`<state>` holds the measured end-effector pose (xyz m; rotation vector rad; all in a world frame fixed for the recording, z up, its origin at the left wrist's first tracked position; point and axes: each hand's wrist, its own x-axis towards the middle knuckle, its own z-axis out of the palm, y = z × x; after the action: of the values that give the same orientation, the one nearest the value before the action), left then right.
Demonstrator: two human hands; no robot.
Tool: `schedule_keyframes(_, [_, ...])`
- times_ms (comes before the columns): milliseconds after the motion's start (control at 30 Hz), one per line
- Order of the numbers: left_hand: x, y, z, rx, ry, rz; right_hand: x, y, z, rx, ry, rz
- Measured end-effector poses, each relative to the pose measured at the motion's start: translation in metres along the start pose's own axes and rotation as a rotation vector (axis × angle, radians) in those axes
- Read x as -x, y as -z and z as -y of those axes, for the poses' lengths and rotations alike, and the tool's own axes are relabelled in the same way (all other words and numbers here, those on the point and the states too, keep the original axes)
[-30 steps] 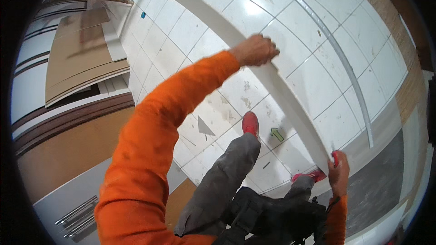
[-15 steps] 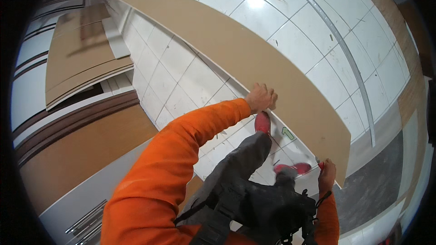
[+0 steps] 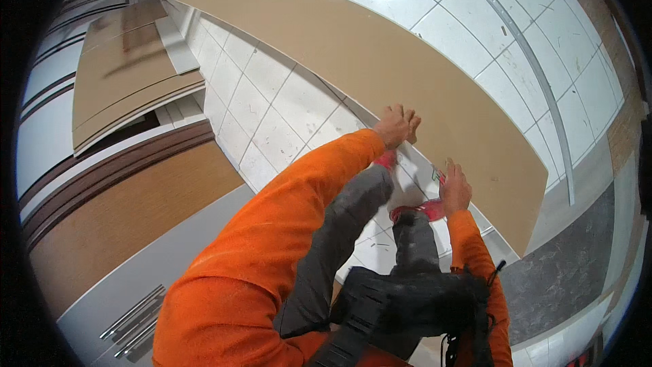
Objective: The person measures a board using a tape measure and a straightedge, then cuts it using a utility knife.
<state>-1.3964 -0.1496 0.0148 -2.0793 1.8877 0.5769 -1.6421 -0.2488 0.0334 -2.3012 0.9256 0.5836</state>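
Observation:
A long brown-faced board (image 3: 353,47) with a pale edge stretches diagonally across in front of me. My left hand (image 3: 397,126) is closed over its near edge, with the fingers on the brown face. Farther right along the same edge, my right hand (image 3: 455,189) is closed around a small tool with a red part (image 3: 441,179). The fingers hide most of that tool, so its kind is unclear. My red shoes (image 3: 428,210) stand on the floor below the near edge, partly covered by my arm and hand.
Stacked brown boards (image 3: 129,75) lie at the left, near an orange-brown panel (image 3: 129,190). Metal profiles (image 3: 136,319) rest at lower left. A long grey metal strip (image 3: 543,81) crosses the white tiled floor (image 3: 462,34) beyond the board. Dark grey flooring (image 3: 564,265) lies at right.
My right hand has moved left along the board's near edge, closer to my left hand, which still grips the edge. My view has shifted slightly.

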Motion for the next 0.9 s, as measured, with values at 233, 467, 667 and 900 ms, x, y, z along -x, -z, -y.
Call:
schedule_keyframes(233, [0.012,-0.004,0.008,-0.101,-0.023,-0.054,0.002,-0.007,0.013,0.051,0.077,-0.101])
schedule_keyframes(467, [0.023,0.013,0.048,0.369,-0.052,-0.091,-0.007,-0.010,0.012,0.041,0.059,-0.052])
schedule_keyframes(667, [0.103,-0.032,0.227,1.942,1.524,-0.635,-0.001,-0.017,-0.002,0.087,0.109,0.005])
schedule_keyframes(900, [0.095,-0.160,0.309,2.402,1.067,-0.382,-0.020,-0.067,0.012,-0.069,0.082,0.001])
